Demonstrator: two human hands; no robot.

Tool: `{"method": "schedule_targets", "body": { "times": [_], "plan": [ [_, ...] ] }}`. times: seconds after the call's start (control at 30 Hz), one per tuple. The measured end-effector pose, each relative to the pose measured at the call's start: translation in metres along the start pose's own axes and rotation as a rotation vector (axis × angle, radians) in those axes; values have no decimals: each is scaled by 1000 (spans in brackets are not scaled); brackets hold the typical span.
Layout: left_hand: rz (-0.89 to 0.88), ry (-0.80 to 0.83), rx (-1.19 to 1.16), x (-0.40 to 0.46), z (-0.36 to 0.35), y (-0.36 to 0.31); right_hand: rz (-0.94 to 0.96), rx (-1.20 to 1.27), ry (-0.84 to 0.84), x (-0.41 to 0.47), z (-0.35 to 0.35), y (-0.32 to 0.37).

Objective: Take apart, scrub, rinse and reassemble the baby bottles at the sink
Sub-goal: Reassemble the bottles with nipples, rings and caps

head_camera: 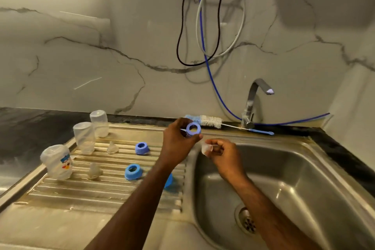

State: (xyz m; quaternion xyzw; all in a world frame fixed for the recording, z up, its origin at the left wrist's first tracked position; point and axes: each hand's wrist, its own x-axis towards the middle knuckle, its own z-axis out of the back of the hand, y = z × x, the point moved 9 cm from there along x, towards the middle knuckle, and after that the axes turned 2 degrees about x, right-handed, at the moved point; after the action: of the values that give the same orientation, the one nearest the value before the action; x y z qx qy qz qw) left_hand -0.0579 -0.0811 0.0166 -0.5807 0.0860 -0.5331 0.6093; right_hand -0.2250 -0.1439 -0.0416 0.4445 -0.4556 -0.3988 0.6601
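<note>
While both hands work above the sink's edge: a person appears to be in the reassembly step, matching a teat to its collar.

Head view, left hand: the left hand holds a blue screw ring upright, its opening facing the camera, fingers curled round its rim.

Head view, right hand: the right hand pinches a clear silicone teat just beside the ring, low and to its right; the two parts look apart, not yet joined.

Head view, drainboard: three clear bottles stand upside down on the ribbed steel drainboard, namely a printed bottle nearest, a plain bottle behind it, and a far bottle at the back.

Head view, loose parts: two more teats and two more blue rings lie among the ribs; another blue piece is half hidden by the left forearm.

Head view, sink: the basin holds no parts; the tap shows no running water; a bottle brush lies on the rim behind the hands.

Step in hand: scrubbing and rinsing seem done, judging by the draining bottles.

Next move: the teat likely needs pushing through the ring from below until its flange seats evenly, a wet, slippery fit.
</note>
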Motion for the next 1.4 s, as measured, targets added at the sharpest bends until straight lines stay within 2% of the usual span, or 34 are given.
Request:
{"method": "schedule_targets", "body": {
  "times": [0.1, 0.2, 0.37, 0.57, 0.8, 0.97, 1.2, 1.27, 1.33, 1.4],
  "plan": [
    [6, 100, -51, -19, -37, -13, -30, 94, -26, -3, 18, -4],
    [52, 124, -113, -30, -60, -14, -80, 227, -32, -3, 29, -11],
    [104, 50, -145, -33, -68, -2, -188, 484, -43, 0, 35, -25],
    [143, 32, -157, -34, -70, 10, -256, 595, -37, 6, 37, -33],
    [150, 40, -88, -35, -73, 17, -301, 748, 88, 10, 22, -38],
    [160, 69, -42, -38, -75, 18, -233, 524, 119, 12, 18, -35],
    [149, 135, -36, -40, -78, 18, 210, -140, 78, 14, 35, -7],
    [146, 152, -26, -40, -78, 19, 281, -240, 104, 12, 34, -1],
    [144, 163, -22, -41, -79, 19, 293, -298, 174, 10, 29, 1],
    [140, 186, -17, -43, -81, 19, 298, -322, 170, 9, 30, 1]
  ]
}}
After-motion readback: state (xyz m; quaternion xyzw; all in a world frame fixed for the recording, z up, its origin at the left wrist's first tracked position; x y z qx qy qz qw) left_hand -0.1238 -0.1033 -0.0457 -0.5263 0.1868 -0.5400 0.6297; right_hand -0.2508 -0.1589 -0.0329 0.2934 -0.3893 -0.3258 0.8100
